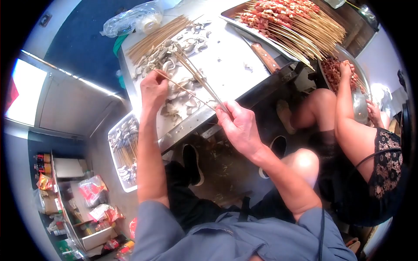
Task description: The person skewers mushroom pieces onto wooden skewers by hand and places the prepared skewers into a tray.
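My right hand [239, 128] is closed around the lower ends of several bamboo skewers [196, 75], which fan out over the table. One separate skewer [187, 90] runs from this hand to my left hand [153, 90], whose curled fingers pinch near its far end. Whether a small piece of food is also between those fingers is hidden. Under and beside both hands lie loose grey-white pieces [180, 85], like sliced mushroom, scattered on the white tabletop [230, 56]. Behind them rests a bundle of bare bamboo skewers [159, 37].
A metal tray [230, 17] piled with meat skewers [287, 19] stands at the back right. A wooden-handled knife [264, 56] lies before it. At right, another person's hand [346, 69] reaches into a bowl of meat [333, 71]. A white tray [117, 161] of skewered grey pieces sits lower left.
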The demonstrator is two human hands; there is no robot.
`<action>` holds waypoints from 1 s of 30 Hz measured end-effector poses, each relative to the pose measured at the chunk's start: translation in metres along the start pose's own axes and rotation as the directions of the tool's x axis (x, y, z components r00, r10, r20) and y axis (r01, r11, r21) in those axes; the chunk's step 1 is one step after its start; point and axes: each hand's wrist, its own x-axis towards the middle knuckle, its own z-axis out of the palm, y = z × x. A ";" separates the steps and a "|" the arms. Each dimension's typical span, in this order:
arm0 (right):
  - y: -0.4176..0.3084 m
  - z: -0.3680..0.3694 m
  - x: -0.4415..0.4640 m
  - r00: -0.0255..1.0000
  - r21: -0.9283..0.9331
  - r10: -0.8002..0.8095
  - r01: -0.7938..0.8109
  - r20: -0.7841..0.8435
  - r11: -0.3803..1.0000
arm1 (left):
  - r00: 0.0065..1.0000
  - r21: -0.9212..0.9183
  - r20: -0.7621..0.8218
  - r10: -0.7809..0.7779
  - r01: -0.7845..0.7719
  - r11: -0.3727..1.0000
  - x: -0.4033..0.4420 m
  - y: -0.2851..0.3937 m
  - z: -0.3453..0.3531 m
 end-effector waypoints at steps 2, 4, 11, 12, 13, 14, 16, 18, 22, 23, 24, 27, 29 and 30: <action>0.002 -0.002 0.000 1.000 0.002 0.000 0.000 -0.002 1.000 | 0.992 -0.430 -0.034 -0.125 0.098 0.897 0.002 0.001 -0.003; 0.002 -0.002 0.000 1.000 0.005 0.000 0.000 -0.002 1.000 | 0.982 -0.616 -0.006 -0.190 0.146 0.774 -0.004 0.013 -0.010; 0.002 -0.001 -0.002 0.999 0.005 0.045 -0.045 0.017 0.999 | 0.966 -0.923 0.090 -0.242 0.173 0.344 -0.013 0.025 -0.017; 0.003 0.000 -0.003 0.999 -0.017 0.048 -0.048 0.025 0.999 | 0.973 -0.936 0.086 -0.216 0.153 0.317 -0.013 0.028 -0.016; 0.002 0.000 -0.003 0.999 -0.018 0.045 -0.045 0.029 0.999 | 0.978 -0.948 0.080 -0.190 0.134 0.289 -0.013 0.031 -0.017; 0.002 0.001 -0.003 0.998 -0.023 0.059 -0.058 0.029 0.998 | 0.978 -0.948 0.076 -0.192 0.130 0.289 -0.014 0.032 -0.019; 0.001 0.001 -0.003 0.997 -0.029 0.073 -0.072 0.032 0.997 | 0.988 -0.988 0.104 -0.116 0.115 0.101 -0.017 0.034 -0.023; -0.001 0.002 -0.003 0.998 0.005 0.065 -0.065 0.028 0.998 | 0.984 -0.990 0.139 -0.113 0.140 0.006 -0.018 0.038 -0.031; 0.002 0.006 -0.004 0.998 0.006 0.049 -0.049 0.037 0.999 | 0.976 -0.993 0.107 -0.191 0.113 0.021 -0.020 0.026 -0.032; 0.003 0.007 -0.004 0.998 0.002 0.047 -0.047 0.044 0.999 | 0.969 -0.992 0.073 -0.235 0.095 0.087 -0.020 0.026 -0.032; 0.003 0.007 -0.004 0.998 -0.002 0.046 -0.046 0.050 0.999 | 0.969 -0.992 0.070 -0.238 0.093 0.087 -0.021 0.025 -0.033; 0.005 0.009 -0.004 0.997 -0.008 0.043 -0.043 0.061 0.999 | 0.965 -0.993 0.053 -0.255 0.078 0.089 -0.022 0.025 -0.035; 0.004 0.010 -0.005 0.997 -0.003 0.042 -0.042 0.064 0.999 | 0.965 -0.986 0.011 -0.262 0.054 0.158 -0.022 0.025 -0.036; 0.004 0.011 -0.005 0.997 0.002 0.041 -0.041 0.063 0.999 | 0.964 -0.986 0.008 -0.265 0.052 0.159 -0.022 0.025 -0.036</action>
